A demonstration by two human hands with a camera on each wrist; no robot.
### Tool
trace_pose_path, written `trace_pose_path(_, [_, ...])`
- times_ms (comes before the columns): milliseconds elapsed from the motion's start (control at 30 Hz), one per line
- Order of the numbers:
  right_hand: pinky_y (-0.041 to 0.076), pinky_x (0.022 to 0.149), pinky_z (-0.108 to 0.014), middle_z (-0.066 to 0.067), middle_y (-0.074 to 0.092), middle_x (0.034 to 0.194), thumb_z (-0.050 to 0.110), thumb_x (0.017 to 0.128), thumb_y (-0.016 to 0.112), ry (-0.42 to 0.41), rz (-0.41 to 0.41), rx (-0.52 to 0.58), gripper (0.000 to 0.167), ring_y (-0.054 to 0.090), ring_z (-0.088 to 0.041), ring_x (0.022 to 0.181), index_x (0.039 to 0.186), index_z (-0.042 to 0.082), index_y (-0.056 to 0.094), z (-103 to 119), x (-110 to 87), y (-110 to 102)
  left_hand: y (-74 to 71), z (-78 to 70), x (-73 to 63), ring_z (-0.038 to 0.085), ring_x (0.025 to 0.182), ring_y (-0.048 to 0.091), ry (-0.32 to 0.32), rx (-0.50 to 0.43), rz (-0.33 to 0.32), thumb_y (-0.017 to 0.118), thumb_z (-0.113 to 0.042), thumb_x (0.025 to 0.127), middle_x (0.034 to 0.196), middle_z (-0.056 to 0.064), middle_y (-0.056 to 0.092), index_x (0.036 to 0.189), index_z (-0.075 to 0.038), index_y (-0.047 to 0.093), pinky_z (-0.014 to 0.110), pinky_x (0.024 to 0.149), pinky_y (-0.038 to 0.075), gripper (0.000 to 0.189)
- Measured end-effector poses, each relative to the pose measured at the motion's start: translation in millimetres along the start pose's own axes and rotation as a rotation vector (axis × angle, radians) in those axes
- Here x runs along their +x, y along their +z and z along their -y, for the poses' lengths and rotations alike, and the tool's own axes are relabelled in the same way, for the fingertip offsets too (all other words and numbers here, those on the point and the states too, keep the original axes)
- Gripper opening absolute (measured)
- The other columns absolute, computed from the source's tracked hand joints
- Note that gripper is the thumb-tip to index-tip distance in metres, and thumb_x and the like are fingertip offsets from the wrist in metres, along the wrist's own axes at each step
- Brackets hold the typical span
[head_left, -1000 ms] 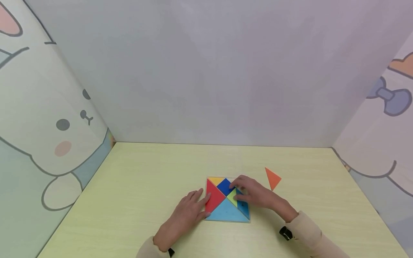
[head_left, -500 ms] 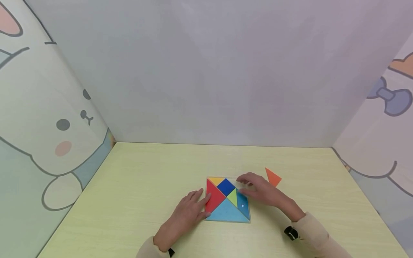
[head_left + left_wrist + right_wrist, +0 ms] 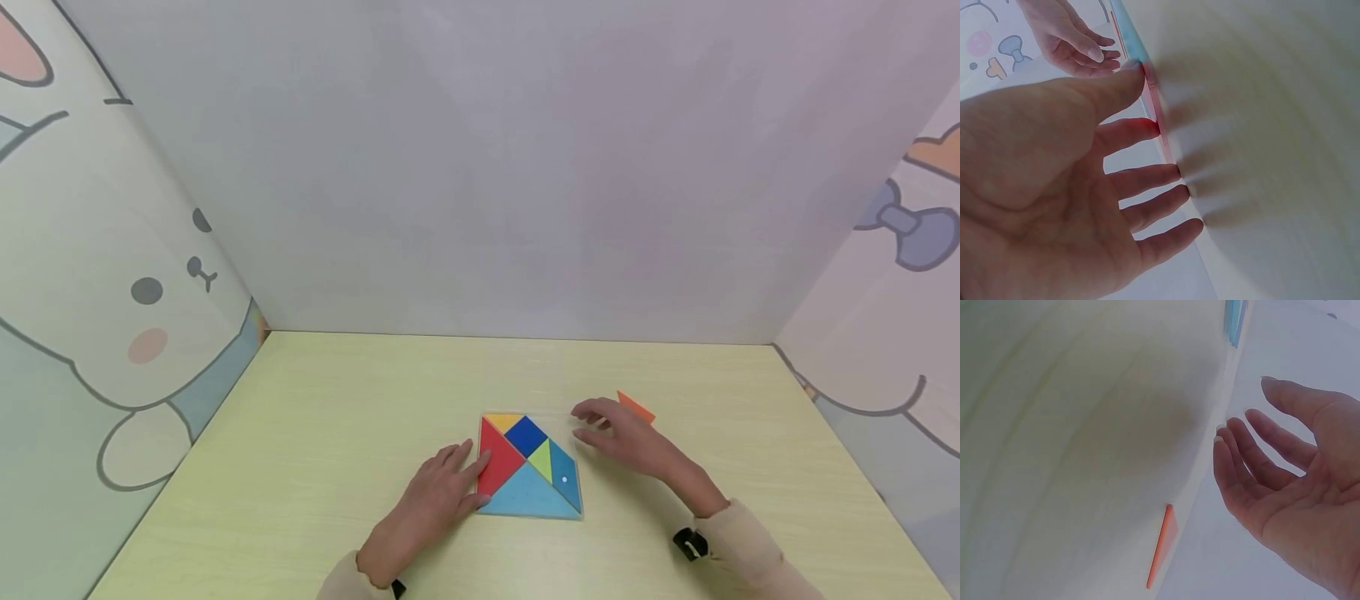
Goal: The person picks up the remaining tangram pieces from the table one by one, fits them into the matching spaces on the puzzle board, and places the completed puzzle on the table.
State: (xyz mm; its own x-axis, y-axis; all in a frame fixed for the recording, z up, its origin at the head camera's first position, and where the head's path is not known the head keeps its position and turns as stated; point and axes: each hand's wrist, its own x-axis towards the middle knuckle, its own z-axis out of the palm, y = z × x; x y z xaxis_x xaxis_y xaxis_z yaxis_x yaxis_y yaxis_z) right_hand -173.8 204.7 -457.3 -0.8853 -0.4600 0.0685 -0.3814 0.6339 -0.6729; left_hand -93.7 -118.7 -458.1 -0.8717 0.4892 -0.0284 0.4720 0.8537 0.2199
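A tangram lies in a thin clear tray on the table. Its pieces are a red triangle [image 3: 498, 457], a light blue triangle [image 3: 528, 493], a yellow piece [image 3: 504, 422], a dark blue square [image 3: 526, 436], a small green triangle [image 3: 542, 460] and a blue piece with a white dot [image 3: 566, 485]. My left hand [image 3: 432, 500] rests at the tray's left edge, fingers spread, index and thumb touching the red and light blue triangles. Above the table, right of the tray, my right hand [image 3: 626, 437] holds nothing, its fingers loosely bent. Partly behind it lies an orange triangle [image 3: 636, 407].
The pale wooden table [image 3: 337, 417] is enclosed by a grey back wall [image 3: 480, 167] and side panels with cartoon prints [image 3: 112, 250]. A black strap piece [image 3: 690, 544] sits at the right wrist.
My right hand has drawn back rightward from the dark blue square and green triangle toward the orange triangle, now covering part of it. The left hand stays in place.
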Motion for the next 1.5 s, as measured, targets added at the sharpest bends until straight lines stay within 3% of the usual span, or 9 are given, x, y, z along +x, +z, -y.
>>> trace_pose_path(467, [0.06,0.08,-0.041,-0.009,0.071,0.106,0.006,0.094,0.075,-0.052,-0.102,-0.06,0.02,0.069,-0.025,0.095,0.113,-0.001,0.07,-13.9,-1.8,-10.8,-1.4,-2.9,-0.6,0.036,0.136,0.049,-0.008,-0.006,0.007,0.07,-0.038,0.097,0.152,0.017,0.049,0.152,-0.013,0.052,0.053,0.106,0.047,0.063])
trace_pose_path(833, [0.059,0.078,-0.039,-0.008,0.073,0.102,0.007,0.094,0.075,-0.007,-0.158,-0.096,0.016,0.07,-0.022,0.089,0.108,-0.001,0.071,-19.4,-6.5,-20.3,-3.5,-3.3,-0.7,0.035,0.136,0.048,-0.009,-0.004,0.017,0.07,-0.038,0.097,0.152,0.017,0.049,0.152,-0.013,0.052,0.053,0.107,0.046,0.063])
trace_pose_path(1067, [0.057,0.071,-0.035,-0.009,0.073,0.1,0.008,0.094,0.074,0.078,-0.155,-0.084,0.021,0.069,-0.023,0.086,0.112,-0.002,0.07,-20.6,-11.5,-27.5,-1.0,-2.5,-1.1,0.035,0.136,0.048,0.0,-0.003,0.008,0.07,-0.037,0.098,0.153,0.017,0.049,0.152,-0.013,0.052,0.053,0.107,0.046,0.062])
trace_pose_path(1500, [0.059,0.076,-0.042,-0.011,0.073,0.099,0.009,0.093,0.076,0.1,-0.189,-0.102,0.024,0.07,-0.028,0.088,0.112,-0.003,0.069,-29.7,-13.9,-37.2,-1.6,-2.4,-1.3,0.036,0.135,0.049,0.013,0.001,-0.009,0.07,-0.037,0.097,0.151,0.017,0.05,0.151,-0.012,0.052,0.053,0.106,0.047,0.062])
